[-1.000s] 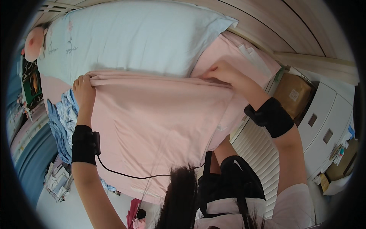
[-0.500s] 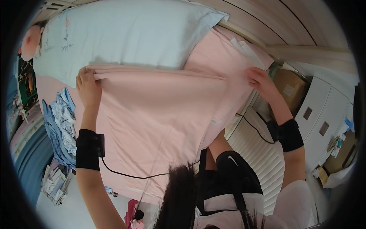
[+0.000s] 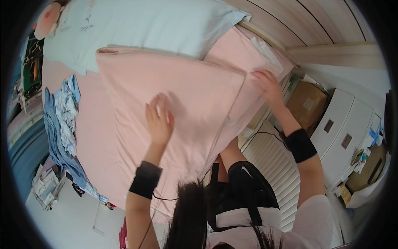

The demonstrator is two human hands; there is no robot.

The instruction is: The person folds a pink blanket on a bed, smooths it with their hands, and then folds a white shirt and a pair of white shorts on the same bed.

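Note:
A pink sheet (image 3: 166, 79) lies folded over on the bed, its far folded edge resting against a large pale blue pillow (image 3: 157, 29). Over the middle of the cloth is my left hand (image 3: 159, 120), fingers spread and holding nothing; whether it touches the fabric I cannot tell. My right hand (image 3: 267, 87) is just beyond the right corner of the folded part, above more pink bedding (image 3: 234, 52). Its fingers are stretched out, slightly blurred, with nothing in them. Each forearm wears a black band, the left band (image 3: 145, 180) and the right band (image 3: 301, 145).
Blue and white clothes (image 3: 62, 120) lie along the bed's left side. A pink plush toy (image 3: 47, 20) sits at the far left corner. To the right stand a cardboard box (image 3: 309, 99), white drawers (image 3: 338, 133) and a ribbed white panel (image 3: 269, 170). A cable hangs near my right forearm.
My left hand has let go of the sheet's far left edge and moved right and nearer, over its middle. The right hand has shifted slightly left. The folded edge now lies down.

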